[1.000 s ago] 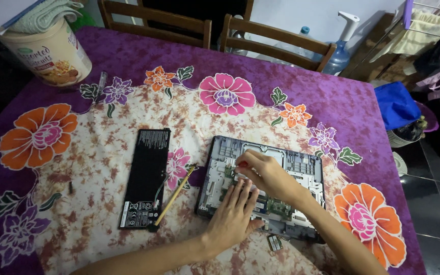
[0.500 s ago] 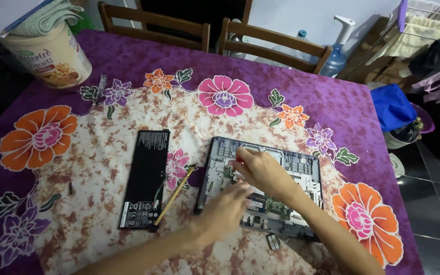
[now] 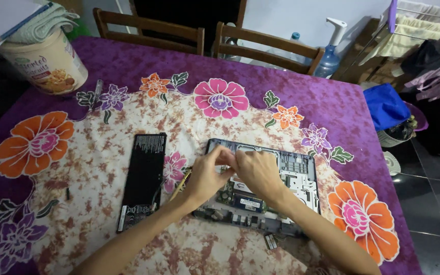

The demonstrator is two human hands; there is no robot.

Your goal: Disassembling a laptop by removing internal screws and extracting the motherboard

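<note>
Both hands meet over the open laptop (image 3: 286, 178), which lies bottom-up with its cover off on the right half of the surface (image 3: 332, 102), its circuit boards and metal parts showing. The left hand (image 3: 207, 175) reaches in from the lower left and the right hand (image 3: 258, 173) from the lower right; their fingertips come together near the upper left part of the laptop's inside, fingers bent and drawn close as if pinching some small part, though what lies between them is too small and hidden to tell. Just left of the laptop, partly under the left wrist, a thin yellow-handled tool (image 3: 182, 184) lies at a slant. Further left, a long black battery pack (image 3: 142, 179) lies flat on the flowered cloth, apart from the laptop. A small dark chip-like piece (image 3: 270, 241) lies just below the laptop's near edge. At the far left corner stands a large round tub (image 3: 47, 63) with a folded towel (image 3: 39, 23) on top. Two wooden chairs (image 3: 266, 43) stand at the far side, with a blue water bottle with a pump top (image 3: 329, 53) behind them.
</note>
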